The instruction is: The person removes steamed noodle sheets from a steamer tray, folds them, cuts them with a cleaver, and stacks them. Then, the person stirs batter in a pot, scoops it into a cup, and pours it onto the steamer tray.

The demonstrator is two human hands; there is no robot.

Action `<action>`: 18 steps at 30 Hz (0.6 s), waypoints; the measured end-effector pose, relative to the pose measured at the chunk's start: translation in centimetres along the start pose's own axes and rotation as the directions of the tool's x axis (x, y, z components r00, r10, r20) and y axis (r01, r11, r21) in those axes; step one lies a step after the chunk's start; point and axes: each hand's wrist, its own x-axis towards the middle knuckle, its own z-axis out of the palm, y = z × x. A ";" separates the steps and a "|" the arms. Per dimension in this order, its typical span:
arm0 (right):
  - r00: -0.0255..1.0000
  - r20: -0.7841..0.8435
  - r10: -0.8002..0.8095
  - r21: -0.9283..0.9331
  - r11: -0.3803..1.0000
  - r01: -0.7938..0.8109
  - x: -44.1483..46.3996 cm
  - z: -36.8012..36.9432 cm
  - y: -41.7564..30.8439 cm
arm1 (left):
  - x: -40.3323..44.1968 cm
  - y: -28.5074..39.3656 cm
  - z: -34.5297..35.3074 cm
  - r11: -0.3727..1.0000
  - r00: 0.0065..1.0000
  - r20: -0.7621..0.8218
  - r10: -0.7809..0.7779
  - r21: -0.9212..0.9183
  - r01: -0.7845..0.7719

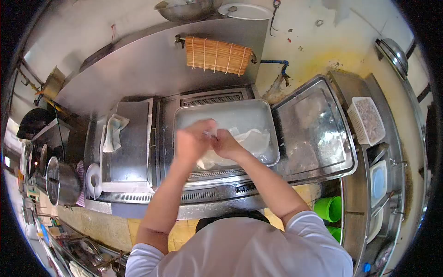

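Above a rectangular metal tray (256, 111), both hands meet close together. My left hand (196, 138) is smeared by motion, and its fingers cannot be made out. My right hand (225, 144) is closed beside it, with a small, thin, shiny thing (210, 134) showing between the two hands; what it is stays unclear. Inside the tray lie white, thin, crumpled sheets or pieces (254, 139), partly under the right hand and forearm. More pale material (205, 161) shows below the hands.
A large metal tray (314, 134) leans at the right. Beyond it sits a white basket (367, 121). A bamboo mat (217, 55) hangs behind. On the left are a flat metal surface (127, 157) with a white cloth (114, 132), and a pot (67, 184). Green buckets (328, 209) stand lower right.
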 end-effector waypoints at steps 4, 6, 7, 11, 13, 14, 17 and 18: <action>0.984 -0.072 0.160 -0.560 0.810 -0.173 -3.0 -7.2 11.5 | 1.4 -4.4 -6.8 0.951 0.934 -0.243 -0.263 -0.226 0.210; 0.993 -0.049 0.112 -0.705 0.700 -0.113 -2.3 -8.6 10.7 | -0.6 -7.2 -5.0 0.981 0.967 -0.200 -0.155 -0.150 0.127; 0.999 -0.040 -0.001 -0.673 0.739 -0.026 -1.5 -8.2 9.1 | -0.8 -5.7 -3.7 0.987 0.973 -0.176 -0.150 -0.082 0.138; 0.979 -0.090 -0.182 0.037 0.982 0.186 1.6 -1.1 -2.2 | 0.1 0.3 -0.1 0.989 0.997 -0.026 0.075 -0.129 -0.077; 1.000 0.015 -0.014 0.036 0.999 0.014 1.4 0.6 -0.5 | 1.0 0.6 -2.2 0.992 0.993 -0.073 0.092 -0.081 -0.098; 0.997 -0.001 0.071 -0.112 0.991 -0.070 0.3 0.4 2.1 | 1.4 -0.8 -3.8 0.990 0.987 -0.160 -0.022 -0.143 -0.001; 0.951 -0.070 0.300 -0.510 0.809 -0.293 -3.5 -4.6 12.6 | 0.9 -4.9 -9.4 0.968 0.869 -0.427 -0.250 -0.087 0.235; 0.971 -0.103 0.214 -0.642 0.731 -0.229 -5.0 -6.1 13.1 | -0.6 -7.0 -8.7 0.961 0.896 -0.353 -0.268 -0.035 0.273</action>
